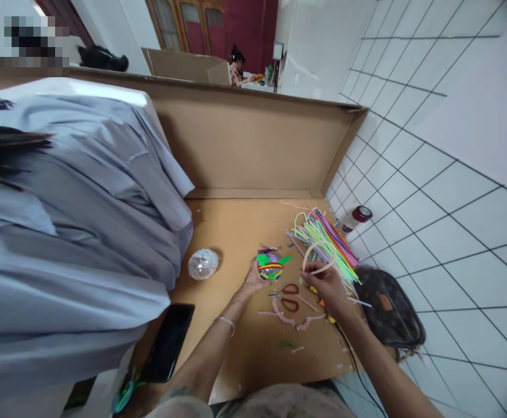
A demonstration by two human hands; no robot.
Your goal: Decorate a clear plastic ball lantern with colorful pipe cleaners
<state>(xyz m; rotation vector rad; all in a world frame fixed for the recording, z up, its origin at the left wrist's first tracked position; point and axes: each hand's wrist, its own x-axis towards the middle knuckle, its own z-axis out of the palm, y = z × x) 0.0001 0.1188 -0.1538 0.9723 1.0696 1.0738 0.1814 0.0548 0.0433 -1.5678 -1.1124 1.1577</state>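
My left hand (253, 278) is closed around the side of a small round ornament (271, 269) wrapped in red, yellow, blue and green strips, with green leaf-like pieces on top. My right hand (326, 283) pinches a pale pipe cleaner (334, 255) bent into an open loop, to the right of the ornament and apart from it. Between my hands, scissors (290, 297) with reddish-brown handles lie on the table. Just below them is a curled pink pipe cleaner (283, 317). Beyond my right hand lies a bundle of coloured pipe cleaners (323, 229).
A clear shiny ball (203, 264) and a black phone (169, 342) lie to the left, near a person in a grey garment (83, 244). A brown bag (386, 305) and a dark-lidded jar (361, 214) stand by the tiled wall. A cardboard panel (253, 139) closes the far side.
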